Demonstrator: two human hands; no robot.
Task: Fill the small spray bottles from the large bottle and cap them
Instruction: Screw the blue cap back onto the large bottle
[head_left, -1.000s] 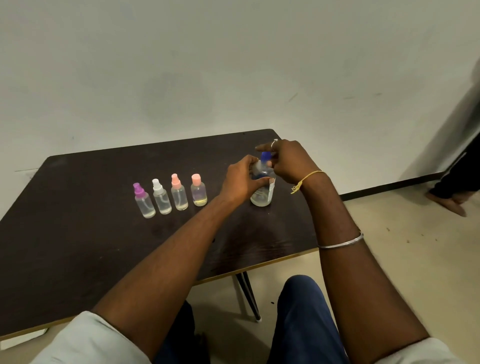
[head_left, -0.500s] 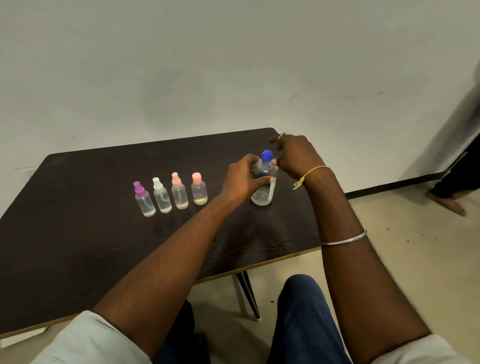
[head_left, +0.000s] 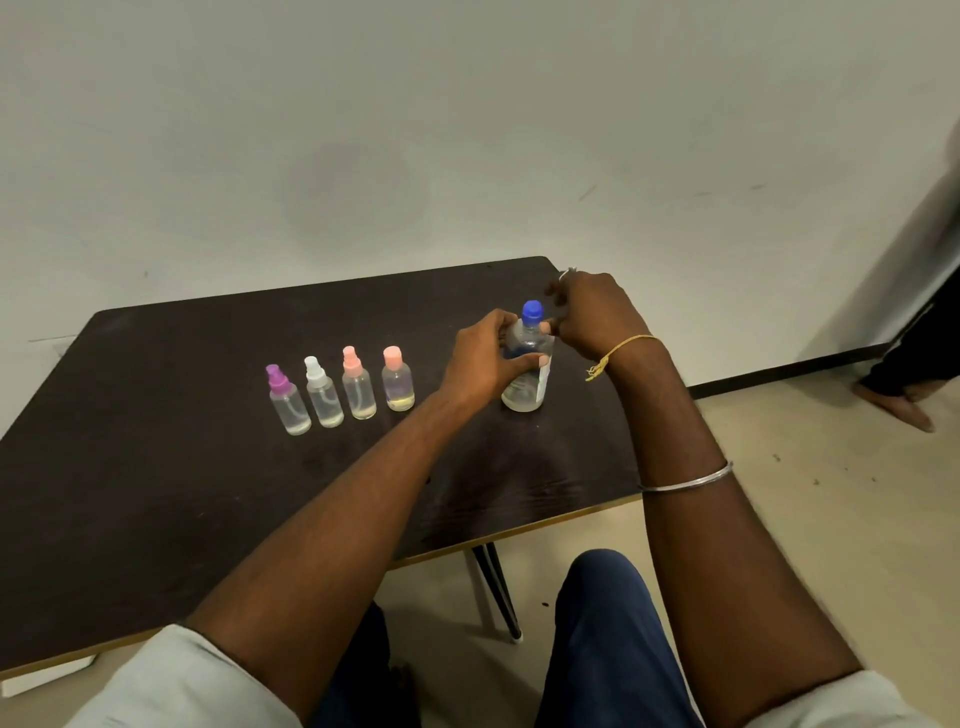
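One dark table (head_left: 156, 493) carries everything. Both forearms reach over it to the large bottle (head_left: 524, 384), which stands upright near the right edge, blue cap (head_left: 532, 310) pointing up. The left hand (head_left: 483, 358) grips its body; the right hand (head_left: 592, 312) sits loosely curled beside the cap, holding nothing. Left of it, four small capped bottles (head_left: 340, 389) stand upright in a row.
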